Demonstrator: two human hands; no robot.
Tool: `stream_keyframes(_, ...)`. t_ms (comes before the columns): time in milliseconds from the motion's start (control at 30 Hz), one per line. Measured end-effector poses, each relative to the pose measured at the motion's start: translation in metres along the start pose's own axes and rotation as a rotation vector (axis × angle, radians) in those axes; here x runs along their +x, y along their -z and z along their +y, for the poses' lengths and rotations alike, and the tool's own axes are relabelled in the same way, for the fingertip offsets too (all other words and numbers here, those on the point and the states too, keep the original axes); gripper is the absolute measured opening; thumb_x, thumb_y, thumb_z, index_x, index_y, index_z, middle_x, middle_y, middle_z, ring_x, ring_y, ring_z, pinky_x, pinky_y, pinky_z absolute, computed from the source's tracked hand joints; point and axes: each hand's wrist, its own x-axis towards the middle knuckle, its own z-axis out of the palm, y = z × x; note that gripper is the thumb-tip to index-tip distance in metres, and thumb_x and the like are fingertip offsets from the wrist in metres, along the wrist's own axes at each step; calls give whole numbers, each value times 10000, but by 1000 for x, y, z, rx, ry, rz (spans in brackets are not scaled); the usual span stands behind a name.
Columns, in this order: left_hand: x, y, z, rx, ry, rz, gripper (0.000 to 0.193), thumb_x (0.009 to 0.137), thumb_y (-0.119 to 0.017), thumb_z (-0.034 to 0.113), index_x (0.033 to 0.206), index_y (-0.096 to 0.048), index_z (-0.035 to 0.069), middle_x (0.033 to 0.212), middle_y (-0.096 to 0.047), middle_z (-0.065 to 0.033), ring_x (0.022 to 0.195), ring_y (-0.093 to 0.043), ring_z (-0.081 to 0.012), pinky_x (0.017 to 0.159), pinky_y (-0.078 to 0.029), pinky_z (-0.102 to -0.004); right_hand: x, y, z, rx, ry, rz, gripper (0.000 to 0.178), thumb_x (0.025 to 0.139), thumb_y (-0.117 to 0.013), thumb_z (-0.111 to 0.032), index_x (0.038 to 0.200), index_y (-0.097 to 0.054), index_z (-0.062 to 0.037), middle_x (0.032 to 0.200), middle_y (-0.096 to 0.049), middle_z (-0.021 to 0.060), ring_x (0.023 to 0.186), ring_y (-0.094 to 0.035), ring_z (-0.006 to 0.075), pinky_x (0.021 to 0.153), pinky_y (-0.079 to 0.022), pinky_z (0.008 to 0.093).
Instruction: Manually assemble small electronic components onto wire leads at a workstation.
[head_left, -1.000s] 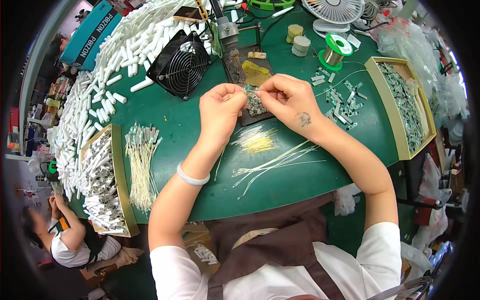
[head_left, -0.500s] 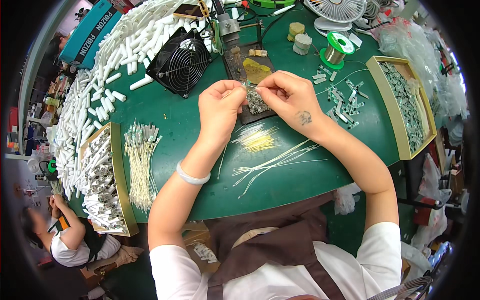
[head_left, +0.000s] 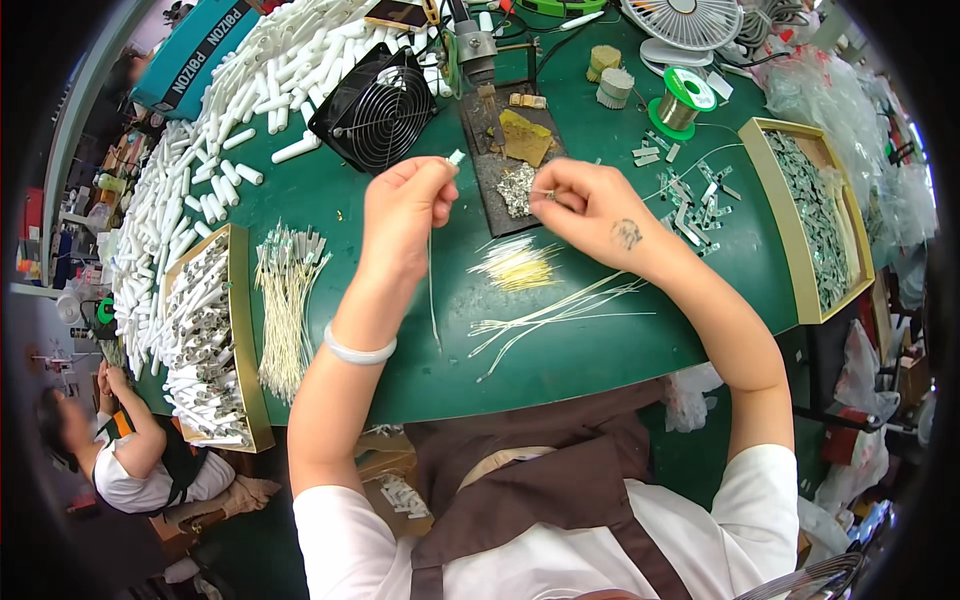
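Note:
My left hand point(head_left: 405, 215) is closed in a pinch on a small pale circuit board strip point(head_left: 456, 158), which sticks up past the fingertips. A thin wire point(head_left: 433, 295) hangs from below that hand over the green table. My right hand point(head_left: 590, 205) is also pinched, with a thin wire-like piece point(head_left: 543, 191) at its fingertips; its far part is hard to see. Right beside those fingertips lies a heap of silvery bits point(head_left: 516, 190) on a dark board point(head_left: 484, 150). A yellow-brown block point(head_left: 525, 138) rests on the board, under the soldering iron holder point(head_left: 474, 48).
Short yellow-white wires point(head_left: 515, 265) and longer wires point(head_left: 560, 312) lie nearer me. Left are a wire bundle point(head_left: 290, 320), a box of white tubes point(head_left: 240, 340) and a black fan point(head_left: 375, 110). Right are a solder spool point(head_left: 682, 100), loose strips point(head_left: 705, 205) and a strip box point(head_left: 765, 190).
My hands have drawn apart. The left hand moved left, and the strip and hanging wire now show clearly; the right shifted slightly right. The view has shifted a little.

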Motion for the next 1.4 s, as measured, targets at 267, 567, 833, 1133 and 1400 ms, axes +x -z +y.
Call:
stream_keyframes(267, -22, 4, 20, 208, -168, 38, 69, 825, -608, 94, 797, -617, 32, 621, -538, 16, 511, -428, -39, 474, -322, -185, -5, -12, 10, -341, 368, -109, 130, 777, -602, -131, 889, -649, -85, 815, -605, 89, 752, -613, 306, 633, -487, 409)
stream_keyframes(567, -28, 3, 8, 234, -194, 40, 52, 820, -613, 73, 801, -619, 25, 627, -565, 11, 523, -461, -34, 486, -343, -172, 4, -40, 9, -662, 628, -54, 200, 740, -649, -168, 934, -629, -126, 743, -501, 47, 673, -608, 217, 527, -480, 371)
stream_keyframes(833, -27, 6, 3, 219, -194, 14, 49, 826, -618, 67, 828, -617, 18, 630, -571, 5, 525, -469, -33, 485, -350, -173, -3, -35, 0, -470, 577, -213, 211, 749, -619, -131, 955, -658, -107, 762, -532, 62, 681, -608, 254, 555, -479, 388)
stream_keyframes(1133, -29, 4, 2, 229, -190, 4, 52, 834, -618, 69, 830, -613, 18, 631, -573, 5, 529, -471, -31, 487, -351, -172, 2, -26, 5, -523, 521, -114, 149, 759, -618, -130, 903, -648, -109, 797, -559, 67, 717, -618, 280, 603, -493, 407)
stream_keyframes(1400, -29, 7, 1, 238, -175, -2, 57, 817, -624, 59, 825, -622, 3, 657, -592, 0, 560, -518, -41, 490, -379, -177, -4, -13, 2, -530, 515, -155, 89, 762, -627, -145, 827, -641, -86, 784, -551, 65, 702, -611, 277, 594, -488, 402)
